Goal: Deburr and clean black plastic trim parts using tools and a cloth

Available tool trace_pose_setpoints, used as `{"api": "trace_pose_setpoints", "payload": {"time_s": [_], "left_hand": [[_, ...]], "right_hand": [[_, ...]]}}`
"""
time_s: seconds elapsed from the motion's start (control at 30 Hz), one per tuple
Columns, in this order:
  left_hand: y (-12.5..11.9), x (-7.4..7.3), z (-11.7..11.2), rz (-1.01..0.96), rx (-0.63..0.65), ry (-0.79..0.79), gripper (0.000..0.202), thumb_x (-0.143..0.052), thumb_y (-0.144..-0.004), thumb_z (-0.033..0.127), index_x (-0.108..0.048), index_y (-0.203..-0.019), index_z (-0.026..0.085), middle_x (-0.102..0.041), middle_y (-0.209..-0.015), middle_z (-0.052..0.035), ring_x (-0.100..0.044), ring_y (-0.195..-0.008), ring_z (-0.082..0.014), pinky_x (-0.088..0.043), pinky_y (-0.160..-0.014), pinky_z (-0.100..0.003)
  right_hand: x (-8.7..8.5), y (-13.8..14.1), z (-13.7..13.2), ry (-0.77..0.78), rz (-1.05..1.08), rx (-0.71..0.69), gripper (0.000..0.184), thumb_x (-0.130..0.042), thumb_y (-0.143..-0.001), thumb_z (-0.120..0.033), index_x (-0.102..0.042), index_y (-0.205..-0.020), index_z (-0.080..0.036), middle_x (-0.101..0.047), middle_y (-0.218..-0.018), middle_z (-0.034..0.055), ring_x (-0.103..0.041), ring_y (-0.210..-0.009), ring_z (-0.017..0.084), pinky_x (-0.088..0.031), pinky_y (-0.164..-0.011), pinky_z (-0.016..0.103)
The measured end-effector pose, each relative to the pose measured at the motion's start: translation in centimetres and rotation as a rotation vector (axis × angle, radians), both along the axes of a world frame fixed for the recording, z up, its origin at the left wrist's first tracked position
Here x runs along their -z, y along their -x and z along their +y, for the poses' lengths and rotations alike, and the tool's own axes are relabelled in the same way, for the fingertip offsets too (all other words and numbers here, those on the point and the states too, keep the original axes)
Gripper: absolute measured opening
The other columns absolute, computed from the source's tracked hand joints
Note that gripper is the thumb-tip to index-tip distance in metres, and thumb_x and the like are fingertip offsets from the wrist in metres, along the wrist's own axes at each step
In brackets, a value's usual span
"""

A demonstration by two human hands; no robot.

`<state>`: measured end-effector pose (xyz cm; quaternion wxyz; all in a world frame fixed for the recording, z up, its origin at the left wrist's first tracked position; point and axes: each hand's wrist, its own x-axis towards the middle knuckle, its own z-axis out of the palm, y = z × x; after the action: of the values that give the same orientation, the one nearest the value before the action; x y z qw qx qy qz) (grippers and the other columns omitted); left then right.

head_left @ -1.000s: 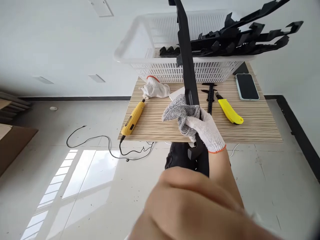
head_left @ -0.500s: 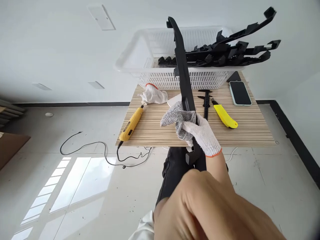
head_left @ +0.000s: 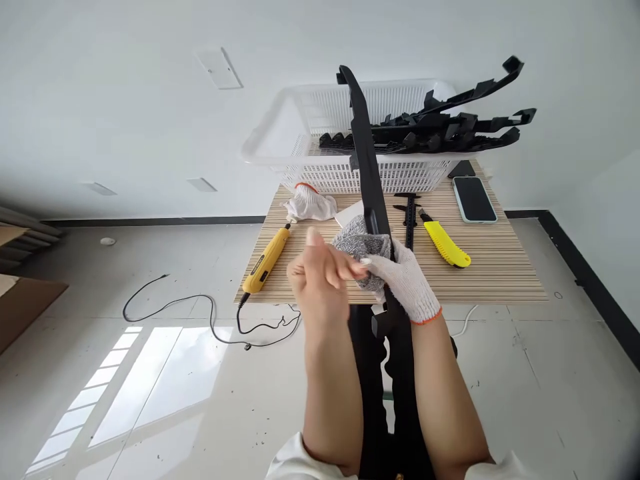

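Observation:
My right hand [head_left: 407, 280], in a white knit glove with an orange cuff, is closed around a long black plastic trim piece [head_left: 367, 160] and pinches a grey speckled knitted cloth [head_left: 357, 237] against it. The trim piece stands tilted, its upper end in front of the basket and its hooked lower end above my legs. Bare and slightly blurred, my left hand [head_left: 325, 270] is beside the cloth, thumb raised and fingers stretched toward my right fingertips. Whether it touches the cloth is unclear.
Behind, a white plastic basket [head_left: 295, 160] holds several black trim pieces [head_left: 450, 127] that jut out to the right. On the slatted table [head_left: 480, 280] lie a yellow rotary tool [head_left: 267, 260], a white glove [head_left: 313, 203], a caliper [head_left: 410, 220], a yellow utility knife [head_left: 447, 245] and a phone [head_left: 475, 199]. A cord [head_left: 213, 320] trails on the floor.
My left hand has swung from close under the camera, over my right arm, forward and left to the cloth. My right hand keeps its hold on the trim piece. The view has shifted slightly.

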<state>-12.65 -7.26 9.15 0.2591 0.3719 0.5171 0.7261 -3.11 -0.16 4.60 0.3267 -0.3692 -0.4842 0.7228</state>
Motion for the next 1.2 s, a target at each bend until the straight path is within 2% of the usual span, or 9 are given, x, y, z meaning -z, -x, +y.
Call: {"api": "trace_pose_setpoints", "payload": {"time_s": [0.1, 0.17, 0.23, 0.3, 0.5, 0.73, 0.87, 1.03, 1.2], "left_hand": [[4.3, 3.3, 1.1, 0.070, 0.013, 0.062, 0.061, -0.046, -0.097, 0.057, -0.045, -0.048, 0.020, -0.052, -0.048, 0.0012, -0.063, -0.054, -0.0113, -0.058, -0.060, -0.025], [6.2, 4.6, 0.8, 0.216, 0.122, 0.231, 0.035, -0.060, -0.091, 0.052, -0.068, -0.080, 0.020, -0.072, -0.084, -0.0046, -0.071, -0.088, -0.0188, -0.060, -0.076, -0.029], [6.9, 5.1, 0.6, 0.291, 0.238, 0.363, 0.047, -0.070, -0.086, 0.045, -0.059, -0.127, 0.025, -0.064, -0.129, -0.0093, -0.063, -0.116, -0.0244, -0.058, -0.088, -0.034], [6.7, 5.4, 0.8, 0.300, 0.288, 0.395, 0.070, -0.070, -0.086, 0.039, -0.037, -0.147, 0.033, -0.045, -0.151, -0.0107, -0.057, -0.126, -0.0254, -0.055, -0.095, -0.037], [6.2, 6.1, 2.1, 0.289, 0.315, 0.297, 0.018, -0.064, -0.088, 0.035, -0.059, -0.098, 0.021, -0.060, -0.131, -0.0093, -0.059, -0.115, -0.0229, -0.052, -0.086, -0.033], [6.4, 5.7, 1.4, 0.565, 0.346, 0.391, 0.030, -0.058, -0.083, 0.019, -0.060, -0.112, 0.025, -0.059, -0.113, -0.0033, -0.052, -0.082, -0.0138, -0.045, -0.070, -0.027], [6.6, 5.9, 1.6, 0.498, 0.145, 0.340, 0.013, -0.063, -0.078, 0.020, -0.056, -0.090, 0.022, -0.056, -0.105, -0.0015, -0.055, -0.079, -0.0129, -0.047, -0.066, -0.026], [7.7, 5.9, 0.7, 0.445, 0.013, 0.200, 0.009, -0.057, -0.081, 0.015, -0.054, -0.087, 0.021, -0.055, -0.130, -0.0060, -0.062, -0.106, -0.0208, -0.052, -0.072, -0.028], [8.3, 5.3, 0.1, 0.530, -0.319, 0.005, 0.007, -0.058, -0.081, 0.015, -0.053, -0.081, 0.020, -0.048, -0.133, -0.0096, -0.055, -0.121, -0.0254, -0.053, -0.081, -0.033]], "right_hand": [[0.5, 0.1, 0.1, -0.090, -0.006, 0.080, 0.038, -0.075, -0.072, -0.035, -0.070, -0.105, -0.020, -0.072, -0.089, 0.0035, -0.066, -0.073, 0.016, -0.055, -0.060, 0.026], [0.8, 0.3, 0.1, -0.099, -0.029, 0.083, 0.043, -0.075, -0.072, -0.039, -0.068, -0.110, -0.020, -0.071, -0.081, 0.0030, -0.061, -0.057, 0.013, -0.049, -0.047, 0.024], [0.8, 0.5, -0.1, -0.067, -0.030, 0.042, 0.049, -0.075, -0.073, -0.043, -0.065, -0.115, -0.020, -0.069, -0.075, 0.0020, -0.054, -0.046, 0.011, -0.043, -0.038, 0.023], [0.7, 0.6, -0.2, -0.059, -0.042, 0.010, 0.050, -0.074, -0.074, -0.047, -0.064, -0.116, -0.020, -0.067, -0.073, 0.0020, -0.053, -0.045, 0.011, -0.042, -0.035, 0.022], [0.4, 0.4, -0.2, -0.112, -0.089, -0.019, 0.047, -0.070, -0.079, -0.048, -0.063, -0.117, -0.021, -0.059, -0.059, -0.0030, -0.048, -0.041, 0.010, -0.042, -0.034, 0.021], [0.3, -0.5, -0.4, -0.235, -0.245, -0.051, 0.037, -0.071, -0.078, -0.044, -0.065, -0.106, -0.021, -0.063, -0.065, -0.0006, -0.056, -0.049, 0.012, -0.047, -0.039, 0.022], [0.7, 0.0, -0.5, -0.208, -0.177, -0.010, 0.041, -0.067, -0.080, -0.054, -0.060, -0.104, -0.022, -0.062, -0.063, -0.0016, -0.052, -0.043, 0.012, -0.044, -0.036, 0.023], [1.8, 0.5, -0.2, -0.108, -0.048, 0.079, 0.050, -0.046, -0.085, -0.074, -0.054, -0.083, -0.024, -0.057, -0.057, 0.0013, -0.051, -0.041, 0.015, -0.045, -0.039, 0.030], [1.8, 0.5, -0.1, 0.007, 0.077, 0.063, 0.057, -0.045, -0.082, -0.077, -0.055, -0.097, -0.023, -0.067, -0.071, 0.0032, -0.053, -0.042, 0.013, -0.043, -0.040, 0.027]]}}
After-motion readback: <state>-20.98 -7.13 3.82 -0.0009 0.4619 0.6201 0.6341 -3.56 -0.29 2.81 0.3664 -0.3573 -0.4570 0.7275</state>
